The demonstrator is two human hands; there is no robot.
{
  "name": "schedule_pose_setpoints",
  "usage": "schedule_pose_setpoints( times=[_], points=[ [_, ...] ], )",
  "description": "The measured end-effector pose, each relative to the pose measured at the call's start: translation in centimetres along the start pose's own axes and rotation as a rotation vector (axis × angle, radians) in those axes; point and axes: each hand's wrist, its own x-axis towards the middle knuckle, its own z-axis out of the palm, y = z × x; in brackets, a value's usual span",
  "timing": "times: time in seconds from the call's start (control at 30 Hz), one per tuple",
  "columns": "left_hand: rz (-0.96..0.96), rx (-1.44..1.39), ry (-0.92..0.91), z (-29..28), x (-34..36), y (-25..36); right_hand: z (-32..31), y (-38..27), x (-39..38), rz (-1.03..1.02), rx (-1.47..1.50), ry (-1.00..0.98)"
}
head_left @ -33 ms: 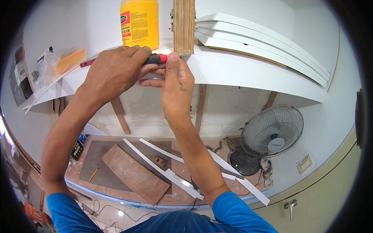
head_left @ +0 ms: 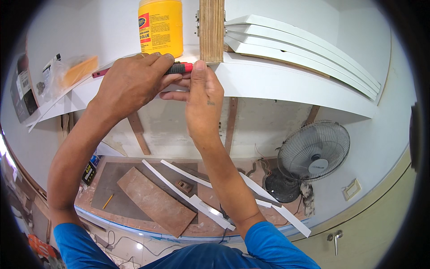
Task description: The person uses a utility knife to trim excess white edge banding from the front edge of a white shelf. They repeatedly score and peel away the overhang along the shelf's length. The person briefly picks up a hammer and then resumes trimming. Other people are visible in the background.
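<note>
My left hand (head_left: 134,80) is closed around a red-and-black tool that looks like a utility knife (head_left: 178,68). One end of the tool sticks out past the knuckles; its blade is not visible. My right hand (head_left: 205,98) pinches at the red tip, thumb on top, with fingers reaching under the tool toward the left hand. Both hands are at the front edge of a white shelf (head_left: 268,78), just left of the foot of a wooden upright (head_left: 211,33). Behind the left hand stands a yellow glue tub (head_left: 162,29).
White panels (head_left: 304,51) lie stacked on the shelf's right. A plastic bag (head_left: 67,74) sits at left. Below, a bench holds a brown board (head_left: 156,201), white strips (head_left: 172,181), a small wooden plane (head_left: 183,185), a pencil (head_left: 108,201) and a fan (head_left: 313,150).
</note>
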Motion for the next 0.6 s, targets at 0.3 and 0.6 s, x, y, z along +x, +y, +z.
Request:
schedule_pose_setpoints(
  times=[0.3,0.6],
  points=[
    [-0.025,0.027,-0.057,-0.3,0.2,0.0,0.1,-0.3,-0.1,0.011,-0.017,-0.001],
    [-0.014,-0.006,-0.067,-1.1,-0.1,-0.5,0.6,0.2,-0.5,-0.002,0.003,-0.016]
  ],
)
